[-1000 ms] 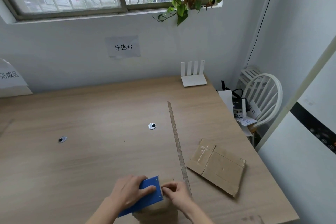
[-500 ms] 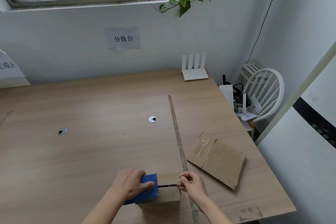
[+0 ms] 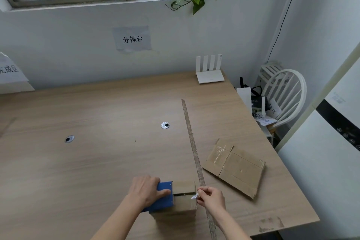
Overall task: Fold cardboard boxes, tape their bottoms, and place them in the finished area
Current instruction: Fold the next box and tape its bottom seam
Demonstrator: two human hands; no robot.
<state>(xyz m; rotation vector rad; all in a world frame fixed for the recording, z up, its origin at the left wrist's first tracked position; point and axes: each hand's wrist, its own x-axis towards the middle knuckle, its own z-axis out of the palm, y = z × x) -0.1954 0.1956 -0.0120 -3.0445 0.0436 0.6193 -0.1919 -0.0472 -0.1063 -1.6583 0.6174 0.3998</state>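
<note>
A small cardboard box (image 3: 184, 199) stands near the table's front edge, its flaps folded shut on top with a dark seam across. My left hand (image 3: 145, 189) grips a blue tape dispenser (image 3: 162, 196) held against the box's left side. My right hand (image 3: 211, 198) pinches the clear tape end (image 3: 194, 197) at the box's right edge. A flattened cardboard box (image 3: 235, 165) lies on the table to the right.
A long strip of worn tape (image 3: 192, 148) runs across the wooden table (image 3: 97, 161) toward me. Two cable holes (image 3: 165, 125) sit mid-table. A white router (image 3: 210, 76) stands at the back; a white chair (image 3: 282, 95) holds clutter at right. A sign (image 3: 9, 69) marks the far left.
My right hand has drawn the tape end rightward across the box top to its right edge. The left hand with the dispenser has shifted to the box's left side.
</note>
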